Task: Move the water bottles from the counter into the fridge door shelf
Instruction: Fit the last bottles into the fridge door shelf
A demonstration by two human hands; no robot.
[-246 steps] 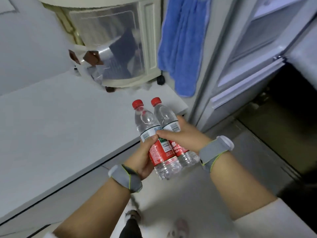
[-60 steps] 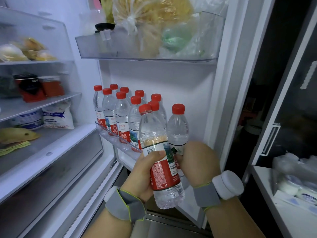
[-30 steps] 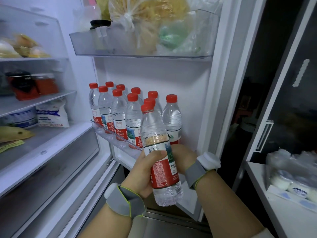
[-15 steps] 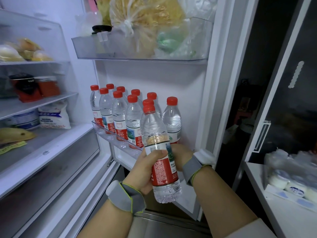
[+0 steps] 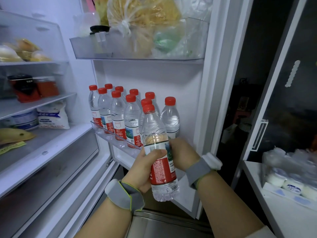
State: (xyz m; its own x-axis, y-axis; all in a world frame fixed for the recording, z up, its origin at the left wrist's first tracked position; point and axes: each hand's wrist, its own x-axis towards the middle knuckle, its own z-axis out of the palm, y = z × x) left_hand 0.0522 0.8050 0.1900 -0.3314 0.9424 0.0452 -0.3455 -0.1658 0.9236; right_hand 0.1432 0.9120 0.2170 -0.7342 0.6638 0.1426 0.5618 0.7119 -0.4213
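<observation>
A: Where is the bottle?
B: The held water bottle, red-capped and red-labelled, is upright in the left hand, in front of the door shelf and not yet in it. The thumb crosses the label; the fingers wrap the far side.

A: And the other one?
B: The rightmost bottle stands at the open end of the shelf, against the door's inner wall. The right hand is closed round its lower part, mostly hidden behind the held bottle.

A: What crowds it?
B: The stored bottles, two rows filling the shelf to the left, just beside the held one. Above hangs the upper door bin with bagged food.

A: The arms?
B: Both forearms rise from below, grey wristbands on each, wrists close together.
</observation>
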